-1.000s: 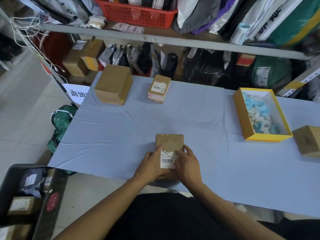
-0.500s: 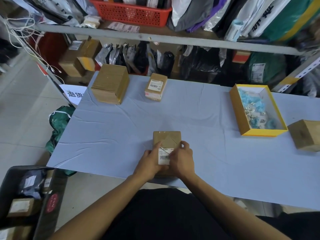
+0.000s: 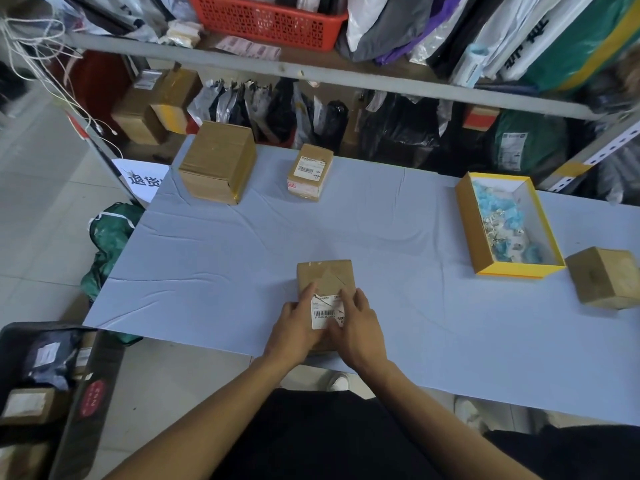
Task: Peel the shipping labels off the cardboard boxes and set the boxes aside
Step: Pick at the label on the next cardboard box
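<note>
A small cardboard box point(image 3: 325, 275) lies near the front edge of the blue table point(image 3: 398, 244). A white shipping label point(image 3: 325, 310) with a barcode covers its near half, its far edge torn and partly lifted. My left hand point(image 3: 294, 329) grips the box's left side, thumb at the label's edge. My right hand point(image 3: 358, 327) rests on the label's right side, fingers on the label. Another labelled box point(image 3: 310, 172) stands at the back centre. A larger plain box point(image 3: 219, 161) sits back left, and a plain box point(image 3: 604, 277) at the right edge.
A yellow open box point(image 3: 467, 216) with blue and white scraps sits at the right. A black bin point(image 3: 86, 393) with parcels stands on the floor at my left. Shelves with bags and a red basket point(image 3: 270, 19) run behind the table. A green sack point(image 3: 110, 237) lies by the table's left end.
The label's far edge has come down the box towards me, leaving more bare cardboard. My right fingers have shifted onto the label; my left hand stays on the box's side.
</note>
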